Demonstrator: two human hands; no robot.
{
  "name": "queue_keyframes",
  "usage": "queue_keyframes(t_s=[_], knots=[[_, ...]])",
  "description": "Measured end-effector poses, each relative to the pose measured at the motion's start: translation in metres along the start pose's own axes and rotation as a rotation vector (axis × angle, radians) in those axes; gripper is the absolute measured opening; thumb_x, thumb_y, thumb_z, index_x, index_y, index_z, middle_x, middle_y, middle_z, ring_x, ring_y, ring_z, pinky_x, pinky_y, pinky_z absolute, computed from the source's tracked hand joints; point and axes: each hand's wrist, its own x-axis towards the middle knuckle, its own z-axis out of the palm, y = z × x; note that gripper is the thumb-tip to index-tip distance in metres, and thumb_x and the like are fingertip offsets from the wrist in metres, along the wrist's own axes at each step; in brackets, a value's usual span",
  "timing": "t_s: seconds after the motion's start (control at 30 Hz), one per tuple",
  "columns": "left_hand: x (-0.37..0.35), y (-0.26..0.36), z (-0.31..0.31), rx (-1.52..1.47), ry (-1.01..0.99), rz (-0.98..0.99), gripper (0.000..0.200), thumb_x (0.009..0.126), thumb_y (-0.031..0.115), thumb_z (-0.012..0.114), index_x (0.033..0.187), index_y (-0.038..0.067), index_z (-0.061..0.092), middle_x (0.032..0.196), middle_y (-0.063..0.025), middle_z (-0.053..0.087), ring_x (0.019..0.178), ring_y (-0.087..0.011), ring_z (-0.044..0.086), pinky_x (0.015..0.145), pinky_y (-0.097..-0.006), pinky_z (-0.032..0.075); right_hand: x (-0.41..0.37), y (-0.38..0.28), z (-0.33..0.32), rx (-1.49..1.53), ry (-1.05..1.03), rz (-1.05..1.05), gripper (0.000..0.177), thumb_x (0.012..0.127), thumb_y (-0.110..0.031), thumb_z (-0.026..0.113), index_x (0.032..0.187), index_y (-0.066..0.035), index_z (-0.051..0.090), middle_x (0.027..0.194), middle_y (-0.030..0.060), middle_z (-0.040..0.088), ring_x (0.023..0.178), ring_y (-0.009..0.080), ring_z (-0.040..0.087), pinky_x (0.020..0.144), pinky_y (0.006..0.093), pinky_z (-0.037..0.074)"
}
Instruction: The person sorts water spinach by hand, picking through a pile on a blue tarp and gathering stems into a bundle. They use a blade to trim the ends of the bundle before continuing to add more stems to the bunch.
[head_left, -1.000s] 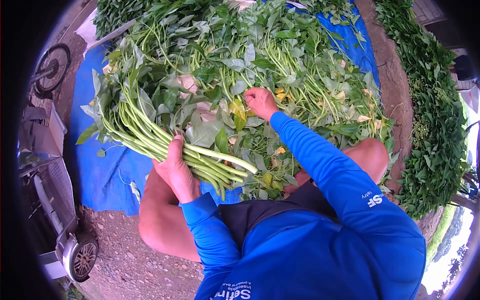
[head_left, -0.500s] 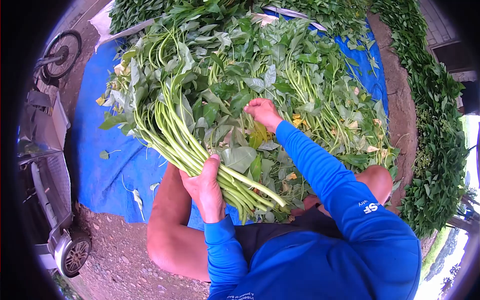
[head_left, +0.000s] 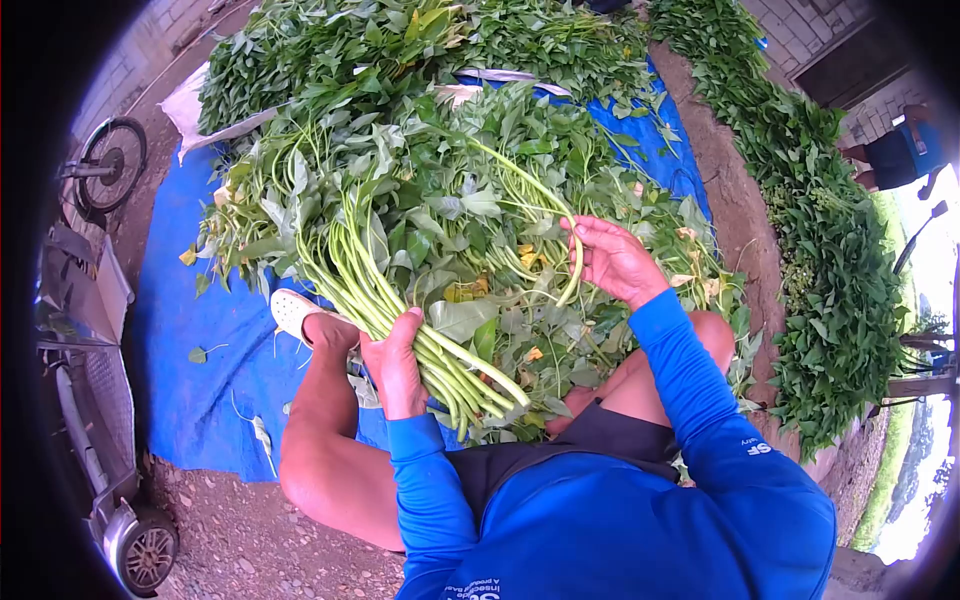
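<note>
Since the earlier frame, the right hand (head_left: 615, 262) is moving outward, now pinching a curved stem (head_left: 516, 170) at two o'clock from the left hand (head_left: 393, 368), which is gripping the central bundle (head_left: 368, 298); tugging against tangled leaves (head_left: 600, 160) could be snapping that stem.

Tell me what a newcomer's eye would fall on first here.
Probably the thick bunch of pale green stems in the left hand, near the middle of the view. Just right of it, the right hand holds a single curved stem. The vivid blue tarp, widest on the left side, also stands out beneath the leafy greens.
</note>
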Motion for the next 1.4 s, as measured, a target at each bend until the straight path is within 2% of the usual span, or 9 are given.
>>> queue_keyframes(t_s=[0.23,0.5,0.7,0.93,1.0,1.1,1.23,1.3,1.4], knots=[[-0.006,-0.024,0.008,-0.01,-0.09,-0.087,0.054,0.087,0.002,0.08,0.135,-0.001,0.056,0.108,-0.0089,0.07,0.089,-0.0194,0.069,0.081,-0.0341,0.058,-0.061,-0.003,0.012,-0.296,0.183,-0.273,0.031,0.106,-0.016,0.071,0.135,-0.004,0.07,0.105,0.0008,0.072,0.086,0.0119,0.069,0.082,0.0397,0.066],[0.006,-0.073,0.012,-0.075,-0.222,-0.139,0.054,0.087,0.002,0.08,0.135,-0.001,0.057,0.11,-0.0088,0.072,0.092,-0.0193,0.071,0.084,-0.0338,0.06,-0.078,0.011,0.038,-0.84,0.288,-0.591,0.029,0.103,-0.012,0.074,0.129,0.002,0.072,0.096,0.0027,0.071,0.083,0.0073,0.063,0.071,0.0275,0.055],[0.011,-0.133,0.001,-0.193,-0.231,-0.353,0.038,0.089,0.01,0.081,0.122,-0.001,0.064,0.101,-0.0078,0.072,0.083,-0.0193,0.071,0.076,-0.0354,0.061,-0.067,0.109,0.041,-0.8,0.192,0.163,0.035,0.104,-0.013,0.069,0.136,0.001,0.071,0.102,0.0068,0.075,0.083,0.0104,0.066,0.072,0.0282,0.056],[0.014,-0.183,-0.028,-0.219,-0.31,-0.675,0.04,0.094,0.021,0.081,0.126,0.002,0.066,0.107,-0.0119,0.075,0.095,-0.0272,0.074,0.089,-0.0452,0.063,-0.061,0.167,0.036,-0.767,0.251,0.238,0.047,0.105,-0.006,0.056,0.151,-0.003,0.062,0.092,0.0014,0.07,0.072,0.0103,0.059,0.067,0.029,0.055],[0.021,-0.205,-0.036,-0.211,-0.321,-0.684,0.039,0.093,0.022,0.082,0.124,0.004,0.067,0.109,-0.0127,0.074,0.1,-0.0291,0.073,0.096,-0.048,0.061,-0.053,0.184,0.025,-0.626,0.233,0.245,0.047,0.105,-0.005,0.053,0.151,-0.006,0.064,0.11,0.0108,0.079,0.091,0.0161,0.073,0.081,0.0318,0.061],[0.014,-0.204,-0.022,-0.251,-0.355,-0.751,0.035,0.096,0.024,0.08,0.117,-0.001,0.067,0.102,-0.0147,0.074,0.092,-0.0286,0.074,0.09,-0.0451,0.063,-0.063,0.192,0.01,-1.085,0.127,0.115,0.045,0.103,-0.012,0.049,0.143,-0.008,0.069,0.121,0.0186,0.079,0.104,0.0274,0.075,0.098,0.0369,0.057],[-0.014,-0.193,0.001,0.004,0.01,-0.265,0.066,0.092,0.023,0.086,0.142,-0.005,0.053,0.126,-0.0169,0.067,0.108,-0.0251,0.066,0.097,-0.0403,0.056,-0.053,0.234,0.003,-1.033,0.103,0.032,0.05,0.095,-0.006,0.05,0.139,-0.011,0.073,0.119,0.0237,0.077,0.106,0.0372,0.076,0.097,0.043,0.058],[-0.005,-0.199,-0.004,0.196,-0.135,-0.186,0.081,0.091,0.021,0.087,0.152,-0.008,0.042,0.139,-0.0189,0.061,0.118,-0.0248,0.062,0.101,-0.0395,0.053,-0.053,0.246,0.005,-1.121,0.088,0.003,0.051,0.092,-0.005,0.052,0.138,-0.013,0.073,0.116,0.023,0.078,0.102,0.0376,0.076,0.094,0.0441,0.058],[0.032,-0.227,-0.033,0.231,-0.183,-0.512,0.051,0.087,0.014,0.084,0.127,-0.009,0.062,0.111,-0.0148,0.069,0.093,-0.0257,0.067,0.086,-0.0412,0.057,-0.067,0.238,0.016,-0.982,0.112,0.098,0.054,0.091,-0.005,0.054,0.141,-0.014,0.071,0.101,0.0206,0.078,0.093,0.033,0.075,0.083,0.0442,0.059]])
